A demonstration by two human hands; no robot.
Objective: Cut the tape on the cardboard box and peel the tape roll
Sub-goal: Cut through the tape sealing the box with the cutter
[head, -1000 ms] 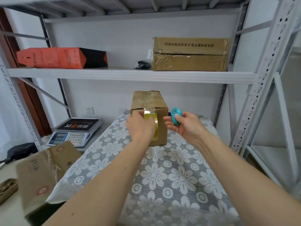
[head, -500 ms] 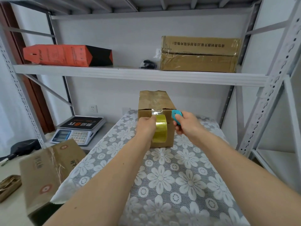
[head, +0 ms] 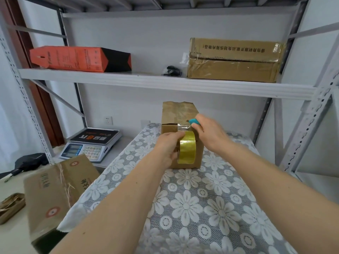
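Note:
A brown cardboard box (head: 178, 112) stands on the flowered tablecloth (head: 192, 198), with clear tape (head: 184, 127) running over its near top edge. My left hand (head: 169, 145) grips a yellow tape roll (head: 187, 147) held against the box's front face; the tape strip leads up from the roll to the box edge. My right hand (head: 211, 133) holds a small teal cutter (head: 193, 121) at the top right edge of the box, its tip touching the tape there.
A digital scale (head: 91, 143) sits left of the table. A printed cardboard box (head: 55, 189) lies at the lower left. The upper shelf (head: 146, 81) carries an orange box (head: 77, 58) and a large carton (head: 233, 61). Metal rack posts (head: 308, 114) stand at the right.
My right hand has lifted the teal cutter from beside the box to its top edge at the tape. My left hand has turned the roll so its yellow face shows against the box front.

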